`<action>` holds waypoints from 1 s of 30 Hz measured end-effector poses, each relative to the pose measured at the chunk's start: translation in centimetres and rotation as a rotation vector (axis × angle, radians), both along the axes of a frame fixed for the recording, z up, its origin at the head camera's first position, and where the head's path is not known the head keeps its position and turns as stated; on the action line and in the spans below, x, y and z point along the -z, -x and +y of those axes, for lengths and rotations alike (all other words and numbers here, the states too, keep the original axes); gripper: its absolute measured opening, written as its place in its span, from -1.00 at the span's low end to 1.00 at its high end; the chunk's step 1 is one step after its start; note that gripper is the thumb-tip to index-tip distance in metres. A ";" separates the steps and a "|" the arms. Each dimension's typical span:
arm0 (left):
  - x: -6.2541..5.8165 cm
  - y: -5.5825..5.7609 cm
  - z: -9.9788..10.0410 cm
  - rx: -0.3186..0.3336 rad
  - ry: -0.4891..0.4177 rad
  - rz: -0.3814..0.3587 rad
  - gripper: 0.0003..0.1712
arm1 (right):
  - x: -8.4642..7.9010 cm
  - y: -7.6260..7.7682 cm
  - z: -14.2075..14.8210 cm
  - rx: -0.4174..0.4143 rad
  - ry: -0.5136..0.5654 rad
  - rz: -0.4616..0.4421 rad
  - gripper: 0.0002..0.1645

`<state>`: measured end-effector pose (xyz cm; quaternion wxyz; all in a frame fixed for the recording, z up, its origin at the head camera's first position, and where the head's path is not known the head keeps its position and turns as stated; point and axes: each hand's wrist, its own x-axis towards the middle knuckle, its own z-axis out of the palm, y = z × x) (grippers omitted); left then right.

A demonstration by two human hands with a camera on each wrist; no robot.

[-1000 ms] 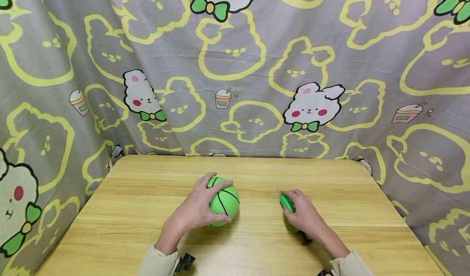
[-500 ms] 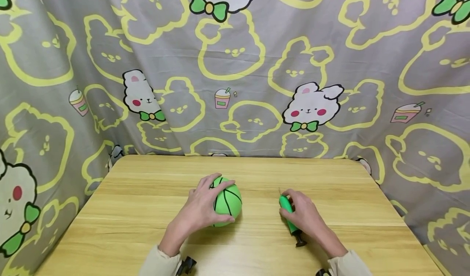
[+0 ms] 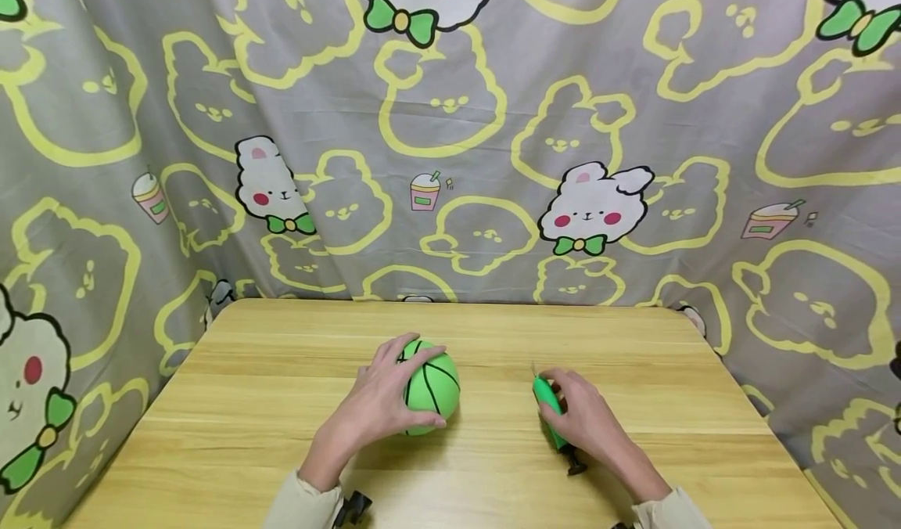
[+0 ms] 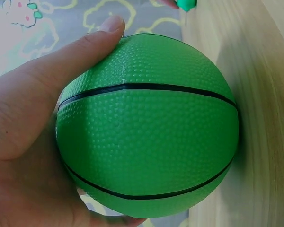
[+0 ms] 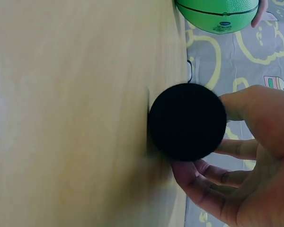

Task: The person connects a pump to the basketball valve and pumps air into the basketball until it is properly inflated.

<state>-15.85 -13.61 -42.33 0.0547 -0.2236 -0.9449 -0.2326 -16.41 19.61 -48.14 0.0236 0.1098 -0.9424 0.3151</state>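
A small green toy basketball [image 3: 438, 388] with black lines rests on the wooden table, left of centre. My left hand [image 3: 380, 398] grips it from the left, thumb on the near side and fingers over the far side. Pebbled rubber fills most of the left wrist view on this ball [image 4: 146, 137]. To the right, my right hand [image 3: 590, 413] holds a green ball pump [image 3: 547, 397] between thumb and fingers, low at the tabletop. Its thin needle [image 3: 533, 368] points away from me, and its black handle end [image 5: 187, 123] faces the right wrist camera, hiding the pump's body there.
The light wooden table [image 3: 486, 482] spreads around both hands, with a stretch of tabletop between ball and pump. A grey curtain [image 3: 479, 177] with yellow outlines and white rabbits hangs behind the table and at both sides.
The pump has turned out from under my right hand, so more of its green body and black handle shows. My left hand and the ball shifted slightly right, then back.
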 end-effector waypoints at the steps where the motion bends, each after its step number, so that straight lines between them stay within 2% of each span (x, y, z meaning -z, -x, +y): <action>1: 0.0 0.0 0.0 -0.001 -0.001 -0.002 0.07 | 0.0 0.0 0.0 -0.004 -0.001 0.003 -0.48; 16: 0.2 0.0 -0.2 -0.009 -0.009 -0.019 0.08 | 0.7 -0.3 -0.8 0.035 -0.029 0.050 -0.49; 23: -0.1 0.0 0.0 0.017 -0.011 -0.029 0.11 | 0.6 -0.5 -0.6 0.041 -0.025 0.052 -0.46; 30: -0.3 0.0 -0.4 0.016 -0.033 -0.050 0.13 | 0.4 -0.8 -0.5 0.027 -0.027 0.071 -0.45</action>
